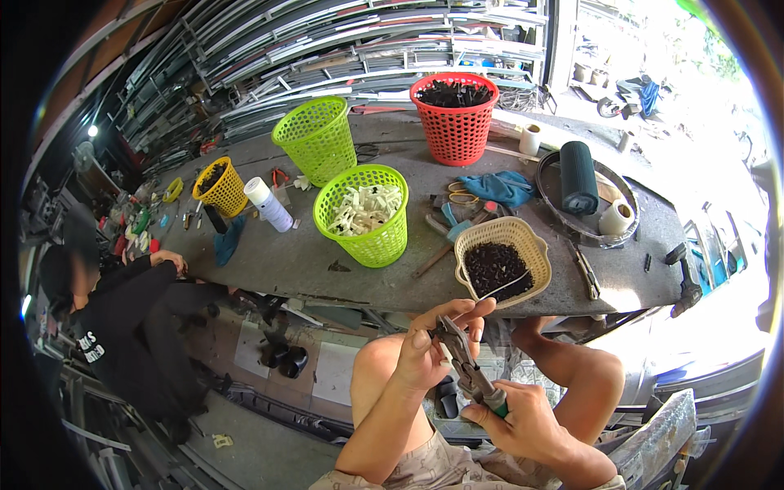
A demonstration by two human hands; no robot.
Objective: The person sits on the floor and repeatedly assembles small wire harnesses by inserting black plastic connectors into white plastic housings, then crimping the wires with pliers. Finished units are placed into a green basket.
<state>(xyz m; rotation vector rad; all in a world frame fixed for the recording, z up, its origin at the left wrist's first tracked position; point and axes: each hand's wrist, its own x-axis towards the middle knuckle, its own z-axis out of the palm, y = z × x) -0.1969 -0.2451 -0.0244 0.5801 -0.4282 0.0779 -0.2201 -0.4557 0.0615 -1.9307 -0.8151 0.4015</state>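
My right hand (527,420) is wrapped round the handle of a pair of pliers (462,359) with a grey metal head and a green grip. The pliers are tilted, their jaws pointing up and left toward my left hand (429,347). That hand is closed at the jaws, its fingers pinching something small, partly hidden by the tool. A thin pale wire-like strip shows just above the fingertips, in front of a cream basket (537,249). Small black pieces (494,268) fill the bottom of this basket at the table's near edge.
On the grey table (278,269) stand a green basket (367,249) of white pieces, another green basket (322,147), a red basket (453,135) of black parts and a yellow basket (222,196). A round tray (584,237) lies right. A person in black (139,343) sits at left.
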